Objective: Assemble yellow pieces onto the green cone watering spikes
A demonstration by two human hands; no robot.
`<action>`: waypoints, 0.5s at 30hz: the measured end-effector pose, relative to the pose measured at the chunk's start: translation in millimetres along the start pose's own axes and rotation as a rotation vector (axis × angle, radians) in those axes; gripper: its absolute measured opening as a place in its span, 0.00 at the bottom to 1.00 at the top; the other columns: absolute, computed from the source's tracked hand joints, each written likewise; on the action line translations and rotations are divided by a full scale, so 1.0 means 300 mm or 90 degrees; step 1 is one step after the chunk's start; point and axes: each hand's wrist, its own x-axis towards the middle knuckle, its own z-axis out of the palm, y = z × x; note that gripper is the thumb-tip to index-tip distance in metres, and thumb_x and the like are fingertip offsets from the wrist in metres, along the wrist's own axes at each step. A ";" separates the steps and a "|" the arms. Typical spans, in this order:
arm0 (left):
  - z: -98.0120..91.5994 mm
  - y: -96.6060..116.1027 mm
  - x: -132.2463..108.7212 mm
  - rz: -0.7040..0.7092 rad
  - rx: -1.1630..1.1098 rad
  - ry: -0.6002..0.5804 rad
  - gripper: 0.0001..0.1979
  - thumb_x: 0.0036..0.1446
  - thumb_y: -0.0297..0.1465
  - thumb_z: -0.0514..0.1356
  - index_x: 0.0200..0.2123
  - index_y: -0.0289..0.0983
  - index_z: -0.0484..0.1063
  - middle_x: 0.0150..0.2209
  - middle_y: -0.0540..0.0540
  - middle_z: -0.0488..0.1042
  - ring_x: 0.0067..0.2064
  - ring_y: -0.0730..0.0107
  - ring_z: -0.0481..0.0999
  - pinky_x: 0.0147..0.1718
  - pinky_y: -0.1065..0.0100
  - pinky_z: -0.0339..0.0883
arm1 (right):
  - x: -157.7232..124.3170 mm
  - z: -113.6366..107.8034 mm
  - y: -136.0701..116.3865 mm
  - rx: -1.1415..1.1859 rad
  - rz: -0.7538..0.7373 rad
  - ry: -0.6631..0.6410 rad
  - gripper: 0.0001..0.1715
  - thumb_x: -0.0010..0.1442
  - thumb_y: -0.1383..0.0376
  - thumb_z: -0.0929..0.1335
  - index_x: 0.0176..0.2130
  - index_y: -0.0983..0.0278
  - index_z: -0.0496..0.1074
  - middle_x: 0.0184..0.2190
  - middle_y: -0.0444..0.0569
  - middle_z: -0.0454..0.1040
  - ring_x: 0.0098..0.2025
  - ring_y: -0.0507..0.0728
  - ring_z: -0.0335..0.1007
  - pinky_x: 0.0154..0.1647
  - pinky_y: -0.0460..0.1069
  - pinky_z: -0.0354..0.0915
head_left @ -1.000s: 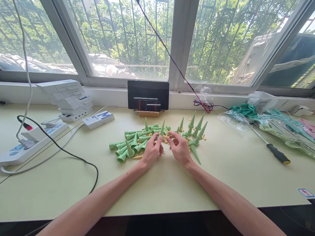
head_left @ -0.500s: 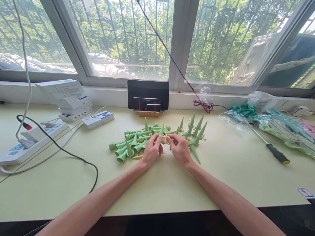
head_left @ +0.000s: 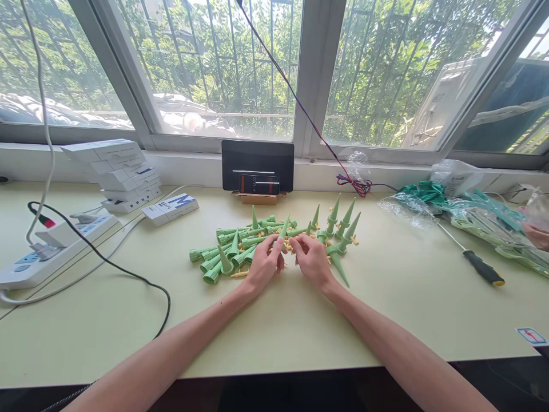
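My left hand (head_left: 266, 260) is closed round a green plastic watering spike (head_left: 283, 228), its point up and tilted a little right. Close by on the right, my right hand (head_left: 312, 257) has thumb and fingers pinched together; whatever they hold is hidden. To the left, several green spikes (head_left: 212, 264) lie in a pile, a few of them standing point up. Small tan plastic pieces (head_left: 240, 274) lie among them. Right of my right hand, several green spikes with tan pieces fitted (head_left: 333, 216) stand upright, and one spike (head_left: 340, 269) lies slanted towards me.
A tablet (head_left: 257, 157) with a phone before it leans at the window. White boxes (head_left: 124, 171), a power strip (head_left: 55, 249) and a black cable (head_left: 128, 274) are left. To the right are a screwdriver (head_left: 484, 268), plastic bags (head_left: 484, 229) and another person's hand (head_left: 536, 236).
The spike in my left hand has tipped slightly right and lower. Another person's hand has come in at the right edge by the bags. My right hand has barely moved.
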 end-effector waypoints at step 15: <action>0.001 -0.007 0.005 -0.001 0.007 -0.017 0.18 0.62 0.47 0.56 0.40 0.37 0.69 0.31 0.51 0.67 0.18 0.80 0.66 0.13 0.75 0.59 | -0.003 0.003 0.002 -0.046 0.020 -0.022 0.25 0.69 0.52 0.60 0.26 0.63 0.68 0.16 0.41 0.62 0.20 0.51 0.58 0.26 0.48 0.54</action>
